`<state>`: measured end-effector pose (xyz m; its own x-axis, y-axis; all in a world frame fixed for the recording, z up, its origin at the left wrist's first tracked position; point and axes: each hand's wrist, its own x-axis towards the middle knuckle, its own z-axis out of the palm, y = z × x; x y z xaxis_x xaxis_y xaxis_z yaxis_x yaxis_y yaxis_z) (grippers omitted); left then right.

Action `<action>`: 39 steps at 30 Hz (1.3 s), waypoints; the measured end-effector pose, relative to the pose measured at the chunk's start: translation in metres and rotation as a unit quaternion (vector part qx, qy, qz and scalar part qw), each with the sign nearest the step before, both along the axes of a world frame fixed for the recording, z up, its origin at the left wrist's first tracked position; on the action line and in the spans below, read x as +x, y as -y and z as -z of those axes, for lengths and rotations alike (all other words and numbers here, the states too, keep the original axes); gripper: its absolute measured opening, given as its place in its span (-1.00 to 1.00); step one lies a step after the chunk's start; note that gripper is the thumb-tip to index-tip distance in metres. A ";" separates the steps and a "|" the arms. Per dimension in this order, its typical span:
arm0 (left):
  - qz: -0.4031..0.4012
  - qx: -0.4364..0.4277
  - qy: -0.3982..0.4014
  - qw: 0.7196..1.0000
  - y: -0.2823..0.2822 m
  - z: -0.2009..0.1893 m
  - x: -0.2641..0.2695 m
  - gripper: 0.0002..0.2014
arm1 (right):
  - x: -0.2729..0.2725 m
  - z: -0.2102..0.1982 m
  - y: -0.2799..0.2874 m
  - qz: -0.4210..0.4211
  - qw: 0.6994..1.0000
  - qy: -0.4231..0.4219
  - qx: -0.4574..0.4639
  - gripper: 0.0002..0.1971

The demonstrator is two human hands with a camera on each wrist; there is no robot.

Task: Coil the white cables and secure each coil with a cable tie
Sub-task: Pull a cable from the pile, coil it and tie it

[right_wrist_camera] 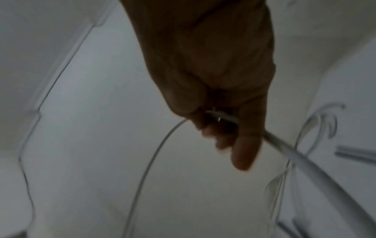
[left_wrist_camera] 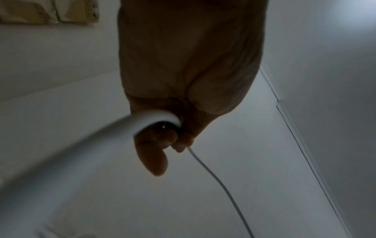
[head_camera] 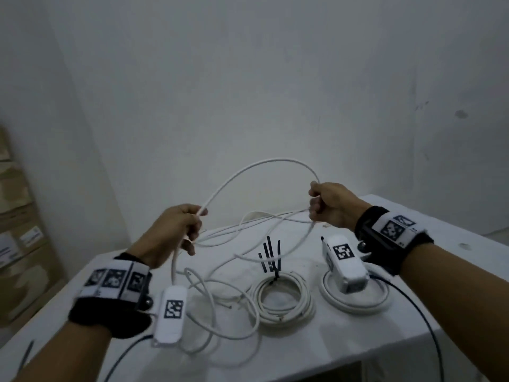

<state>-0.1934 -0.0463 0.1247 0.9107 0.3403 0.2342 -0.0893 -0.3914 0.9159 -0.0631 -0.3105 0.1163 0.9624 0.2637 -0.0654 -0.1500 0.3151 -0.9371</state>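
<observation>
Both hands are raised above the white table (head_camera: 344, 340) and share one loose white cable (head_camera: 264, 162), which arches between them. My left hand (head_camera: 190, 227) grips it in a fist; in the left wrist view the left hand (left_wrist_camera: 179, 140) has the cable (left_wrist_camera: 142, 122) curving out toward the camera. My right hand (head_camera: 319, 202) grips the other side, and the right wrist view shows the right hand (right_wrist_camera: 223, 128) curled round the cable (right_wrist_camera: 284, 145). More of this cable lies tangled on the table (head_camera: 220, 299). A finished coil (head_camera: 283, 299) carries a black tie (head_camera: 275, 277). Another coil (head_camera: 358, 296) lies to its right.
Several loose black cable ties (head_camera: 271, 252) lie behind the tied coil. Cardboard boxes (head_camera: 19, 230) stand stacked at the left beside the table. A white wall (head_camera: 275, 78) closes the back. Dark leads (head_camera: 424, 321) run from the wrist cameras over the table's front.
</observation>
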 end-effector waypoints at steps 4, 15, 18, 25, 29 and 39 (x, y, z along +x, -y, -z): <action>0.002 -0.121 0.012 0.993 0.030 0.026 0.007 -0.72 | -0.013 -0.002 -0.035 0.031 0.967 -0.110 0.226 -0.65; -0.098 -0.125 0.056 0.986 0.028 0.033 0.012 -0.66 | -0.085 0.041 -0.079 -0.139 0.984 -0.100 0.054 -0.73; -0.075 -0.023 0.036 0.996 0.013 0.029 0.006 -0.61 | -0.078 0.031 -0.059 -0.032 0.980 0.110 -0.165 -0.73; 0.029 0.332 0.020 0.943 0.015 0.018 -0.009 -0.59 | -0.072 -0.035 -0.064 -0.077 0.656 0.545 -0.517 -0.32; 0.047 0.327 0.038 0.943 0.024 0.017 -0.009 -0.64 | -0.072 -0.046 -0.084 -0.213 0.648 0.500 -0.534 -0.66; 0.043 0.048 0.072 0.995 -0.010 0.032 -0.023 -0.65 | -0.044 -0.031 -0.043 -0.187 0.903 0.322 -0.215 -0.82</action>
<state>-0.2160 -0.0359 0.0925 0.8898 0.2329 0.3925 -0.2543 -0.4610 0.8502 -0.1069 -0.2673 0.1468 0.6864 0.6614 0.3023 0.4491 -0.0585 -0.8916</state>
